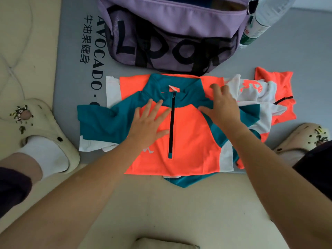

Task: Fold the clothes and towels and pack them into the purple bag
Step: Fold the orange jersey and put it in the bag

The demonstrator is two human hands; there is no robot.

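An orange, teal and white zip-neck shirt (188, 141) lies flat on the grey mat (75, 69), collar toward the purple bag (170, 27). My left hand (149, 123) presses flat on the orange chest, left of the black zip. My right hand (222, 106) rests spread on the right shoulder, fingers straight. A second shirt in the same colours (265, 97) lies crumpled to the right, partly under the first. The bag stands behind the shirts with its top open.
A plastic water bottle (258, 20) leans at the bag's right end. My feet in cream clogs stand at the left (41, 133) and right (303, 137) of the mat. Beige floor lies in front of the mat.
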